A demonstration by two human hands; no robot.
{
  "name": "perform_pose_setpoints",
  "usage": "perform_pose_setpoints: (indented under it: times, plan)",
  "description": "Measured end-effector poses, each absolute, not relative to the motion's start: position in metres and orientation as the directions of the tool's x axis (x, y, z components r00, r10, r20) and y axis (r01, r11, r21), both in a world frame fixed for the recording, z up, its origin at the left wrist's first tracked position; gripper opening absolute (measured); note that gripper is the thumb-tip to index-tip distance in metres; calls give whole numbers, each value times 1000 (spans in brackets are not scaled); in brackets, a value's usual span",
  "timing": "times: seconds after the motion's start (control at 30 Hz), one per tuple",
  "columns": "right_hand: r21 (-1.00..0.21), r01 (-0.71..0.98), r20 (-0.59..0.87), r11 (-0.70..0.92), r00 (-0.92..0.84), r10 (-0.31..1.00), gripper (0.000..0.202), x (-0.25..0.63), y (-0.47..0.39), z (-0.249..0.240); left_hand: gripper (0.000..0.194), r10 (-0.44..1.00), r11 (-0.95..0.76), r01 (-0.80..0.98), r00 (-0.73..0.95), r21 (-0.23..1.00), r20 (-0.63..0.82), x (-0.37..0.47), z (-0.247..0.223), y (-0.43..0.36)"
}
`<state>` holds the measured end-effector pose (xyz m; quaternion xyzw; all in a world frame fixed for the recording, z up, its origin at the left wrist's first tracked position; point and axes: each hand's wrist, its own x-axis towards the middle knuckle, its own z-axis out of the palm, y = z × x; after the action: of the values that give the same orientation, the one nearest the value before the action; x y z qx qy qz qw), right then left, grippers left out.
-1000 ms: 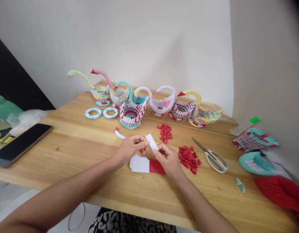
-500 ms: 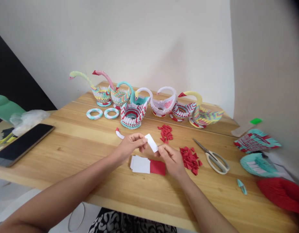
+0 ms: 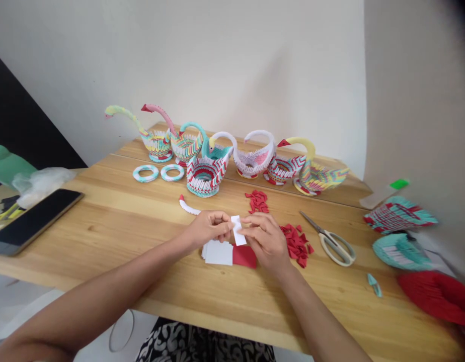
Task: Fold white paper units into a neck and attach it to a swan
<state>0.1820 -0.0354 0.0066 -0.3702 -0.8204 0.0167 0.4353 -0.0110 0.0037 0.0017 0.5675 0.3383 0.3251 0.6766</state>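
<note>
A small folded strip of white paper (image 3: 239,238) is held between both hands above the table. My left hand (image 3: 213,229) pinches its left edge with thumb and fingertips. From the right, my right hand (image 3: 265,239) has thumb and fingers closed on the same strip. Below them lie a stack of white paper pieces (image 3: 218,253) and red paper (image 3: 244,256), partly covered by my right hand. Two piles of red folded pieces, one farther back (image 3: 257,201) and one at the right (image 3: 296,245), are nearby. A curved white piece with a red tip (image 3: 187,207) lies behind my left hand.
Several paper swans stand at the back around a red, white and teal basket (image 3: 204,176). Two rings (image 3: 145,173) lie left of it. Scissors (image 3: 332,244) rest at the right, near teal (image 3: 400,250) and red (image 3: 436,296) paper pieces. A phone (image 3: 36,221) lies at the left.
The white strip has turned more upright. My right hand has moved up, its fingers now across the strip's face instead of at its lower corner. The view has shifted slightly.
</note>
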Motion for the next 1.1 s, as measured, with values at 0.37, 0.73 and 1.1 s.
perform_pose_setpoints:
  times: [0.37, 0.73, 1.1]
  plan:
    - [-688, 494, 506, 532, -199, 839, 11, 177, -36, 3, 24, 859, -410, 388, 467, 826, 207, -10, 6, -5]
    - [-803, 422, 407, 421, -127, 904, 10, 172, -40, 6, 25, 852, 40, -52, 524, 998, -7, -6, 0, -4]
    - [-600, 473, 591, 645, -280, 756, 10, 176, -38, 8, 25, 874, 169, -107, 475, 980, -99, -5, 4, -2]
